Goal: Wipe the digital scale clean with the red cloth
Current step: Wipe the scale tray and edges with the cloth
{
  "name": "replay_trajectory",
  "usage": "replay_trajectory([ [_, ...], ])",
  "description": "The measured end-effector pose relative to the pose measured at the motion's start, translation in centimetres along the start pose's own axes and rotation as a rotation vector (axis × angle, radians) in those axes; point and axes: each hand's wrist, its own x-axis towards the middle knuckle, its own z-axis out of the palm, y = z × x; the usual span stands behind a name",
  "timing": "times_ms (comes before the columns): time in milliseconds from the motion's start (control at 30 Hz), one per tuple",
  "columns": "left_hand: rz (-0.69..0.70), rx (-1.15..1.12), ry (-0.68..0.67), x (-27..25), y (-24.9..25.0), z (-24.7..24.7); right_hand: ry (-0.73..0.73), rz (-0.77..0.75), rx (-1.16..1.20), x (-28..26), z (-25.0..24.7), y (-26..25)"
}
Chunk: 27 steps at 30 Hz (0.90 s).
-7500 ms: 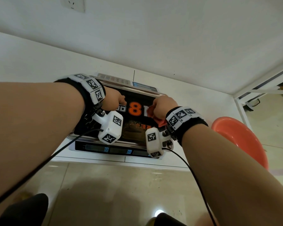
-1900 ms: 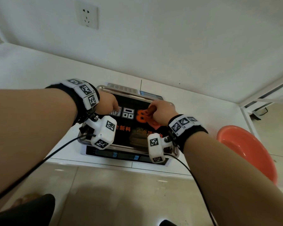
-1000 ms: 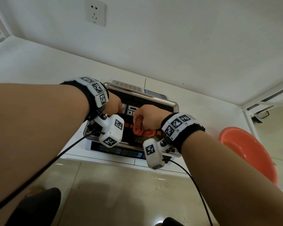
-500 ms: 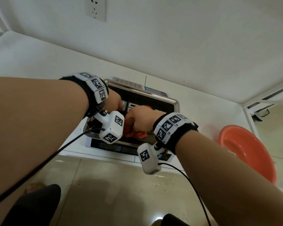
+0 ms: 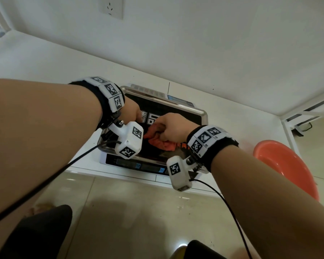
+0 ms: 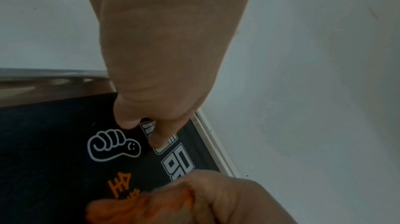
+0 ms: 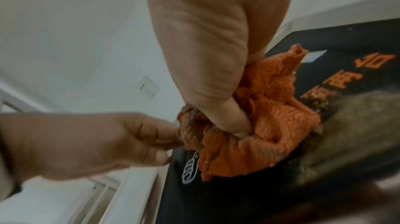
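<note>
The digital scale (image 5: 201, 114) stands on a white ledge, its steel tray covered by a black printed sheet (image 6: 54, 150). My right hand (image 5: 168, 126) grips the bunched red cloth (image 5: 161, 143) and holds it down on the sheet near the tray's middle. In the right wrist view the thumb of the right hand (image 7: 238, 125) digs into the cloth (image 7: 270, 116). My left hand (image 5: 133, 113) is at the tray's left part, and its fingertips (image 6: 158, 142) press on the sheet just beside the cloth (image 6: 134, 209). It holds nothing.
An orange-red plastic basin (image 5: 288, 169) sits low at the right, past the ledge's end. A wall socket (image 5: 111, 6) is on the white wall behind. Glossy floor tiles and dark shoes (image 5: 45, 230) lie below the ledge's front edge.
My right hand has rubbed the cloth from the tray's right part towards the middle, close to the left hand. The left hand has stayed at the tray's left part.
</note>
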Motion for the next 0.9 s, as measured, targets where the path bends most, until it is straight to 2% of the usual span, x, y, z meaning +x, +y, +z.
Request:
replay_trajectory([
  [133, 0.011, -0.007, -0.018, 0.0, 0.2, -0.2, -0.124, -0.030, -0.164, -0.2, 1.2, -1.9],
  [233, -0.003, 0.033, -0.014, 0.0, 0.2, 0.0, -0.192, -0.089, -0.404, -0.7, 1.4, -2.7],
  [300, -0.005, 0.070, -0.004, 0.0, 0.2, 0.2, -0.235, -0.057, -0.460, -0.9, 1.4, -2.7],
  [433, -0.005, 0.080, -0.001, 0.2, 0.6, 0.2, -0.226, 0.075, -0.335, -1.4, -0.5, -1.0],
  [533, 0.001, 0.125, 0.026, 0.3, 1.2, 0.1, -0.202, 0.139, -0.091, -2.0, -3.2, 0.8],
  [600, 0.016, 0.181, 0.063, 0.4, 1.8, 0.0, -0.081, 0.169, -0.060, -2.0, -4.1, 2.1],
  [667, 0.037, 0.216, 0.084, 0.7, 2.5, -0.2, 0.096, 0.176, -0.182, -1.9, -4.2, 2.8],
  [733, 0.051, 0.243, 0.059, 0.9, 3.2, -0.2, 0.171, 0.166, -0.179, -2.0, -3.4, 3.1],
  [900, 0.085, 0.312, 0.028, 0.9, 4.8, 0.0, -0.061, 0.201, 0.066, -2.5, -1.1, 2.6],
])
